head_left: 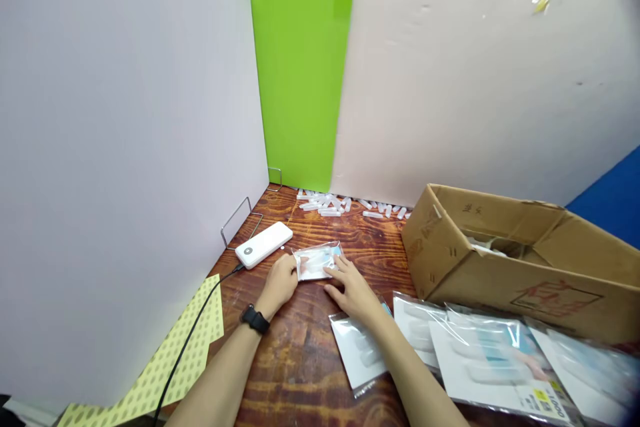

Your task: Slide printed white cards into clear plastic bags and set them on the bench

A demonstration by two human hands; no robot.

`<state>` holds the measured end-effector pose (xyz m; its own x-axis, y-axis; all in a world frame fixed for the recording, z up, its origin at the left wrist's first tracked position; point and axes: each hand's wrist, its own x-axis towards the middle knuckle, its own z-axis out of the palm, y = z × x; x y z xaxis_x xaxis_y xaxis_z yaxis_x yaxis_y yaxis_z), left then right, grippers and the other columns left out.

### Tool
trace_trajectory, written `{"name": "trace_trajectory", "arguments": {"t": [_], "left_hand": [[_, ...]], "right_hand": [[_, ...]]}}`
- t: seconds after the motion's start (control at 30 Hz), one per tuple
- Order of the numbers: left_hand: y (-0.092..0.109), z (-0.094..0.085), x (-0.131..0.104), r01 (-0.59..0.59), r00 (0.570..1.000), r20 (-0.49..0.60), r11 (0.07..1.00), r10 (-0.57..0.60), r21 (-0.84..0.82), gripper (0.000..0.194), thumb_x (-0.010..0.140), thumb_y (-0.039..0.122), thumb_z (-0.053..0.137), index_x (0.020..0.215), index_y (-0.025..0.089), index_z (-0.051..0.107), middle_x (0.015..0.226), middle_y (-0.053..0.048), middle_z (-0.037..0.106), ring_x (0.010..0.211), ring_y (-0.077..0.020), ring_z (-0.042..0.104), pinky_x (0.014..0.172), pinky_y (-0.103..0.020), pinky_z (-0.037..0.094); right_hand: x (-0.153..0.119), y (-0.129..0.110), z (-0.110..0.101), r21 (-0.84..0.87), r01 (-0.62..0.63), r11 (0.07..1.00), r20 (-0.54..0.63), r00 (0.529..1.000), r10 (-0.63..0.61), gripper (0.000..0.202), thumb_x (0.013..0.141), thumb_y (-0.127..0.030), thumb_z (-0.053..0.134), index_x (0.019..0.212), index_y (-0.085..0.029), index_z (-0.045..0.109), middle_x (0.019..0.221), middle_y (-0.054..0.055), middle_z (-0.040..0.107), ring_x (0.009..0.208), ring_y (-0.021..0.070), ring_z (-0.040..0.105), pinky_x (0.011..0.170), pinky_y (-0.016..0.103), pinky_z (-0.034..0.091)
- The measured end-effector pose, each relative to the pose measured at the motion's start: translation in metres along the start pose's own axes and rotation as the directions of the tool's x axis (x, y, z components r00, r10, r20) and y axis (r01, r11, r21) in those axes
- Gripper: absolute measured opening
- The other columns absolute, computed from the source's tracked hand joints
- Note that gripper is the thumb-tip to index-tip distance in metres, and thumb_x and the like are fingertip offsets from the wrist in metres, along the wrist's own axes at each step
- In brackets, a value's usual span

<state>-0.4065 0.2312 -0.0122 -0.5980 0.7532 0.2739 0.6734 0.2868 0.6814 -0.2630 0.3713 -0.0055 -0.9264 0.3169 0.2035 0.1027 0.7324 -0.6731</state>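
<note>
A clear plastic packet [316, 263] with a white and light-blue card inside lies on the wooden table in front of me. My left hand [281, 280], a black watch on its wrist, is closed on the packet's left edge. My right hand [350, 283] rests on the right side of it, fingers spread, the fingertips touching the plastic. Partly under my right forearm is another packaged card [353, 347] in clear film, with pale finger-shaped pieces showing through.
More packaged cards [493, 360] overlap at the right, before an open cardboard box [510, 293]. Small translucent tubes [327, 203] lie scattered along the back panel. To the left are a white power bank [264, 245] with a black cable and yellow sticker sheets [193, 340].
</note>
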Motion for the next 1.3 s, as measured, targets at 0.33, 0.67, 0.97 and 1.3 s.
{"name": "trace_trajectory", "arguments": {"t": [0.33, 0.67, 0.97, 1.3], "left_hand": [[-0.006, 0.001, 0.005, 0.082, 0.996, 0.045, 0.966, -0.074, -0.244, 0.022, 0.082, 0.032, 0.056, 0.092, 0.014, 0.063, 0.099, -0.006, 0.066, 0.095, -0.0204, 0.06, 0.089, -0.045, 0.043], [0.016, -0.013, 0.005, 0.113, 0.994, 0.059, 0.86, -0.097, -0.498, 0.029, 0.068, 0.035, 0.067, 0.089, 0.015, 0.072, 0.096, -0.009, 0.072, 0.094, -0.027, 0.062, 0.087, -0.037, 0.044], [0.038, -0.024, -0.002, 0.175, 0.985, 0.112, 0.777, -0.134, -0.605, 0.032, 0.07, 0.033, 0.068, 0.096, 0.015, 0.071, 0.104, -0.011, 0.07, 0.101, -0.0272, 0.059, 0.092, -0.037, 0.041], [0.036, -0.042, -0.011, 0.018, 0.972, -0.118, 0.565, -0.203, -0.825, 0.031, 0.079, 0.032, 0.056, 0.109, 0.024, 0.062, 0.124, -0.006, 0.059, 0.1, -0.0227, 0.061, 0.077, -0.032, 0.051]], "right_hand": [[0.012, 0.018, -0.007, 0.698, -0.066, 0.713, -0.236, 0.919, 0.317, 0.033, 0.07, -0.031, 0.058, 0.101, -0.02, 0.061, 0.107, 0.009, 0.064, 0.104, 0.0224, 0.058, 0.091, 0.04, 0.043], [0.006, -0.015, -0.021, 0.962, -0.049, 0.268, -0.059, 0.923, 0.38, 0.04, 0.059, -0.024, 0.071, 0.097, -0.019, 0.059, 0.073, -0.002, 0.063, 0.055, 0.0107, 0.055, 0.053, 0.023, 0.044], [0.002, -0.029, -0.017, 0.994, -0.008, 0.111, -0.03, 0.941, 0.337, 0.044, 0.061, -0.023, 0.074, 0.102, -0.02, 0.057, 0.083, -0.002, 0.066, 0.071, 0.0125, 0.059, 0.066, 0.021, 0.045], [0.007, -0.021, -0.016, 0.992, -0.106, -0.067, 0.122, 0.927, 0.355, 0.016, 0.073, -0.022, 0.063, 0.087, -0.015, 0.059, 0.07, -0.002, 0.064, 0.059, 0.0071, 0.059, 0.056, 0.014, 0.048]]}}
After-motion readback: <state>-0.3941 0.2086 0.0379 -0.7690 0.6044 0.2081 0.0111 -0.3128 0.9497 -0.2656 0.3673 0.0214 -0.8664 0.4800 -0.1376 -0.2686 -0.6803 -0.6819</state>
